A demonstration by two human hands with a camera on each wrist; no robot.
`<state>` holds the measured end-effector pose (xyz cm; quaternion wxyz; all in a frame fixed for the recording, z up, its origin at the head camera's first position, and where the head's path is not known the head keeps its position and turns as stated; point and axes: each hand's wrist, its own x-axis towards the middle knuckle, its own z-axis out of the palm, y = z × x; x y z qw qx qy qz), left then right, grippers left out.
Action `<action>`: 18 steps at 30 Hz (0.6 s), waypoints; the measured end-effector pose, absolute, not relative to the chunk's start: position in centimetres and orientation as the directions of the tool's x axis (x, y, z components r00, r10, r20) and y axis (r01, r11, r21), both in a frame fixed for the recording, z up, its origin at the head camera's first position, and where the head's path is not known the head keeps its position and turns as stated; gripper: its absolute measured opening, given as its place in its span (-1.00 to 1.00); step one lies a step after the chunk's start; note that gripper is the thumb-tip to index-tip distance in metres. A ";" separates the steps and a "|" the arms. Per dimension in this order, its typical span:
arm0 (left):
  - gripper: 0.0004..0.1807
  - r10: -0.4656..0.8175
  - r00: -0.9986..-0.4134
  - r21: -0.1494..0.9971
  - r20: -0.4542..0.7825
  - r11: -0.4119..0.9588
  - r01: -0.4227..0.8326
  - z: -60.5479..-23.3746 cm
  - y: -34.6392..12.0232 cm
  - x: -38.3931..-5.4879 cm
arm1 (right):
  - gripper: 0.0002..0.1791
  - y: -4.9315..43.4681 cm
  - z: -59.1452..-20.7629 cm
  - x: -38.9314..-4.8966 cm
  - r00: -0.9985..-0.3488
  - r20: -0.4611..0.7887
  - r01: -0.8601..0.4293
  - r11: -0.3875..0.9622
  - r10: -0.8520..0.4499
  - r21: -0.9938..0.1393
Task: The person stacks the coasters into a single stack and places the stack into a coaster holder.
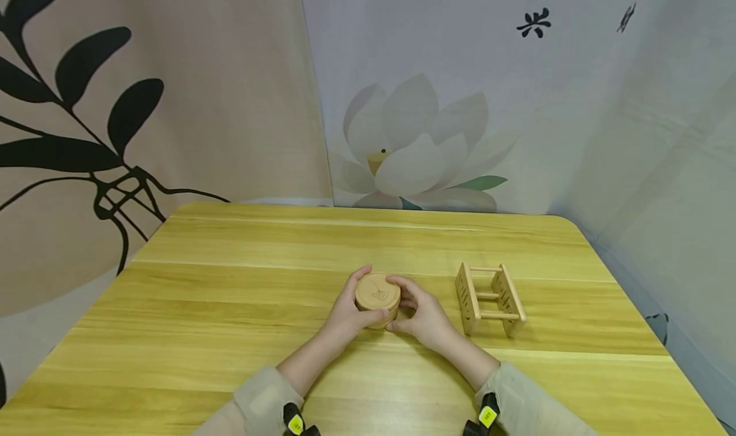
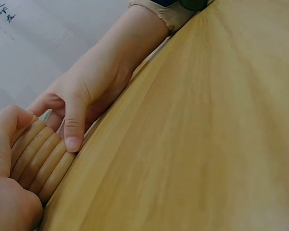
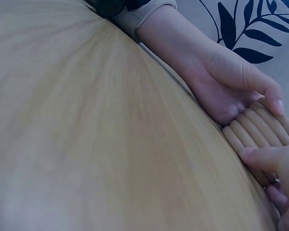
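Note:
A stack of several round wooden coasters stands upright near the middle of the wooden table, the top one engraved with a leaf-like drawing. My left hand grips the stack from the left, its thumb across the near side. From the right, my right hand holds the same stack, with a finger at the top edge and the thumb low on the side. In the left wrist view the rounded edges of the coasters lie one over another, the lowest right at the tabletop. The far side of the stack is hidden.
A small wooden rack with slotted side panels and crossbars stands on the table, right of my right hand. Behind the table's back edge hangs a curtain printed with a lotus, leaves and writing.

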<state>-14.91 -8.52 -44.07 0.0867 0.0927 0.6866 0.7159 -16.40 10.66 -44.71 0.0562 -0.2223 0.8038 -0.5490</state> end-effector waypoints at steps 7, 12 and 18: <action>-0.01 0.257 -0.966 0.997 0.018 -0.081 -0.003 -44.2 -8.4 -14.9 | -0.08 10.7 -44.8 -16.4 -0.896 0.169 -0.300 0.280 -0.411 -0.912; 0.00 0.247 -0.969 0.995 0.008 -0.096 -0.017 -44.1 -8.3 -14.9 | -0.08 10.7 -44.8 -16.5 -0.894 0.171 -0.303 0.278 -0.413 -0.911; -0.01 0.238 -0.971 0.994 -0.003 -0.104 -0.028 -44.1 -8.3 -14.9 | -0.07 10.8 -44.7 -16.4 -0.892 0.177 -0.309 0.274 -0.417 -0.911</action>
